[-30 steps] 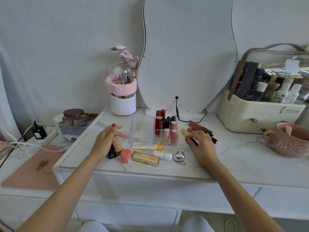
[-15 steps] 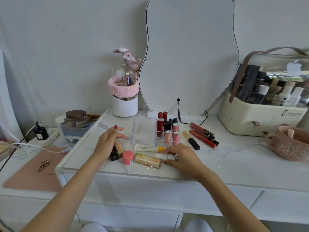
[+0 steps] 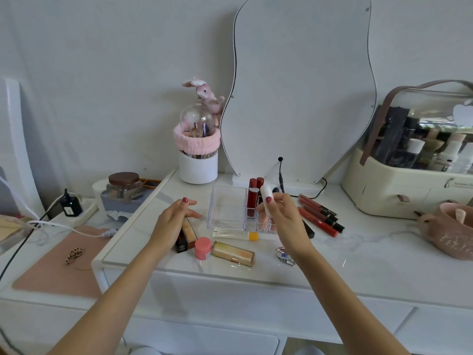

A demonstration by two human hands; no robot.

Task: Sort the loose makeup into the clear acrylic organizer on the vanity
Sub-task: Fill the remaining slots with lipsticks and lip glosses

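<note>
R hand [image 3: 284, 221] is up over the clear organizer [image 3: 230, 210], fingers curled round a small white tube [image 3: 267, 199]. L hand [image 3: 171, 224] rests on the bench, fingers relaxed over a beige tube [image 3: 190, 231], gripping nothing.

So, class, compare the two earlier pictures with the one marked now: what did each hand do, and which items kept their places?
The right hand came off the lip glosses, crossed left to the front row, gripped the white tube and lifted it in front of the clear organizer. The left hand stayed resting on the gold-and-black tubes. The pink jar, gold bottle and yellow-capped tube kept their places.
</note>
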